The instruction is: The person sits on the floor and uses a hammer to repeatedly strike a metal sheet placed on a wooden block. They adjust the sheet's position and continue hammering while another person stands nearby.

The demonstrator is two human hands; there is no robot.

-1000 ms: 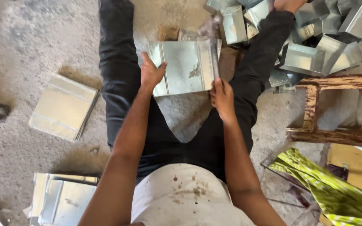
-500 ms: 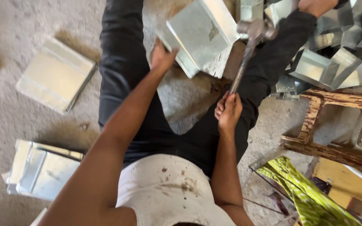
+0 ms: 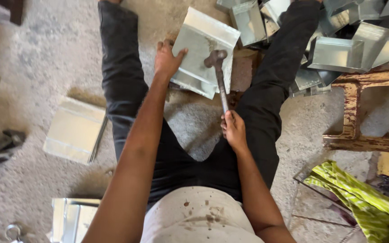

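Note:
I sit on the floor with my legs spread. My left hand (image 3: pixel 168 58) grips the left edge of a folded sheet-metal piece (image 3: pixel 199 42) that lies tilted between my legs. My right hand (image 3: pixel 233 130) is closed around the handle of a hammer (image 3: pixel 219 76). The hammer's head rests over the right part of the sheet-metal piece.
A heap of several folded metal boxes (image 3: pixel 338 54) lies at the upper right, beside my right leg. A flat metal piece (image 3: pixel 73 130) sits on the floor to the left, another (image 3: pixel 70 218) at the lower left. A worn wooden stool (image 3: pixel 361 112) and green cloth (image 3: pixel 361 198) stand at the right.
The hammer has come down from its raised position onto the metal piece. My left hand keeps its hold on the piece's edge. The view has shifted a little.

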